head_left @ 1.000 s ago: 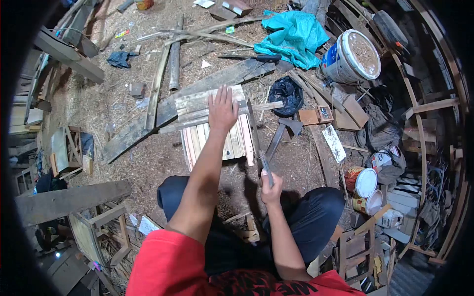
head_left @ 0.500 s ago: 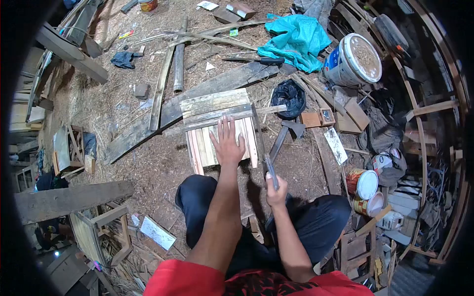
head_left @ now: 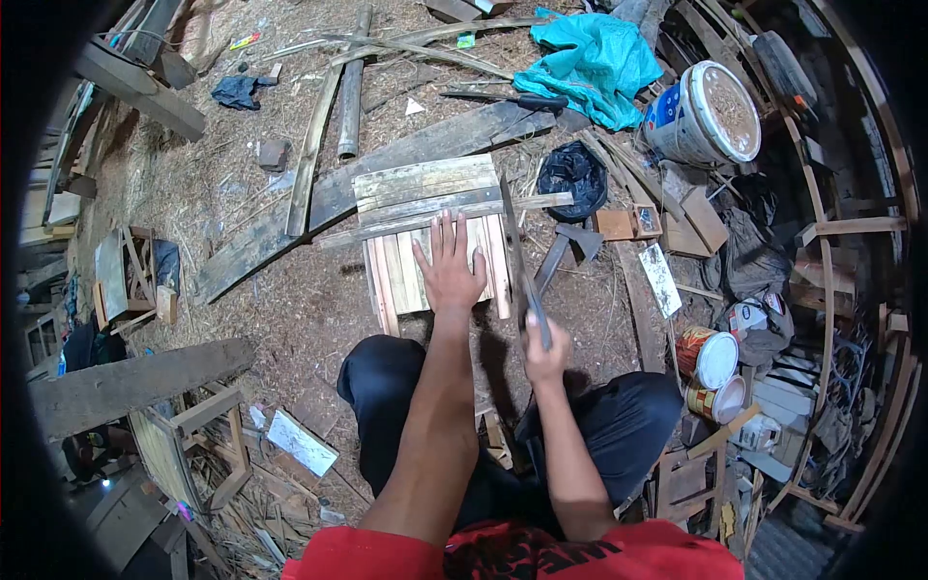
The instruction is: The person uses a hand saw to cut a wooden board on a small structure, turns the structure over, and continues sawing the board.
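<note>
My left hand (head_left: 452, 274) lies flat with fingers spread on a wooden box (head_left: 425, 182) made of pale slats, its fingertips at a thin wooden strip (head_left: 541, 202) laid across the box. The strip sticks out past both sides of the box. My right hand (head_left: 548, 356) is wrapped around the grey handle of a handsaw (head_left: 515, 246). The saw's blade points away from me, along the right side of the box, and meets the strip there. A hatchet-like tool (head_left: 553, 263) lies on the ground just right of the saw.
A long grey plank (head_left: 261, 256) lies slantwise behind the box. Toward the right are a black plastic bag (head_left: 572, 176), a large bucket (head_left: 715, 114), a teal tarp (head_left: 592, 68) and paint cans (head_left: 710, 360). A thick beam (head_left: 145, 385) juts in at left. Wood shavings cover the ground.
My right hand has pushed the saw forward, away from me, along the box's right side. My left hand stays flat on the box. The whole view has shifted slightly.
</note>
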Motion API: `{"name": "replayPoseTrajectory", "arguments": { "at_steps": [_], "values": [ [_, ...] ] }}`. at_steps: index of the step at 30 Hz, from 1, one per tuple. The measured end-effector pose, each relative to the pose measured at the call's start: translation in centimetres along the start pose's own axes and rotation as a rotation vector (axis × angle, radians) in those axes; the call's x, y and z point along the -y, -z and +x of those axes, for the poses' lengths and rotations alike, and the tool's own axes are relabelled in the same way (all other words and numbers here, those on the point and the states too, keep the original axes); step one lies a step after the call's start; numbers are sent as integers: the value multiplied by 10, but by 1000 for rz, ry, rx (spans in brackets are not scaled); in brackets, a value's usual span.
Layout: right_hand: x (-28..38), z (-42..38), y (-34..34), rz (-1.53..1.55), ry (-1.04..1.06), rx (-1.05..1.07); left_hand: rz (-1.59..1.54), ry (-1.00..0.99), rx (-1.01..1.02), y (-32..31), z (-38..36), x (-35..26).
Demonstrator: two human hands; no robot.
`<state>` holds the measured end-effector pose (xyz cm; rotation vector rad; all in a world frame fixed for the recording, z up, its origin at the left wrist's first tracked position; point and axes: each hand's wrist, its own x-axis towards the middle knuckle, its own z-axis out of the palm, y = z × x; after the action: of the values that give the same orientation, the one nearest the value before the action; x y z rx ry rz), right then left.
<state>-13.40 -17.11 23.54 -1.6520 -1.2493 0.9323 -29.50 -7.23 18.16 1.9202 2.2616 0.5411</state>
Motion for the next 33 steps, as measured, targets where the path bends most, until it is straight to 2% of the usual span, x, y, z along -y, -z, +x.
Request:
{"name": "replayPoseTrajectory", "arguments": {
  "at_steps": [1,4,8,11,14,17,20,23,25,27,30,31,33],
  "values": [
    [5,20,-10,-63,57,-12,-5,0,-8,0,1,0],
    [12,42,-24,117,-19,-9,-6,0,-2,3,-1,-2],
    [2,-22,7,40,83,-8,-17,-3,-12,1,-3,0],
    [-2,-28,10,32,2,-9,-5,5,-12,-2,-3,2],
    [19,30,-15,0,64,-26,-9,3,-5,2,3,-2],
    [18,38,-23,78,-25,-24,-4,-2,0,3,3,-1],
    [-9,-20,6,37,12,3,19,-11,13,1,-4,1],
    [-11,-34,19,175,-68,-9,25,7,33,1,-5,1],
    [-6,0,7,148,-106,-36,19,4,14,1,2,-1],
    [0,49,-14,43,-19,28,-14,-14,-26,2,1,-2],
    [25,59,-18,45,50,38,-15,-18,-52,-1,-2,0],
    [17,39,-11,193,-50,73,-10,-20,-48,-1,-2,0],
    [-2,-15,11,108,-34,54,-15,-15,-25,0,-4,1]
  ]
}}
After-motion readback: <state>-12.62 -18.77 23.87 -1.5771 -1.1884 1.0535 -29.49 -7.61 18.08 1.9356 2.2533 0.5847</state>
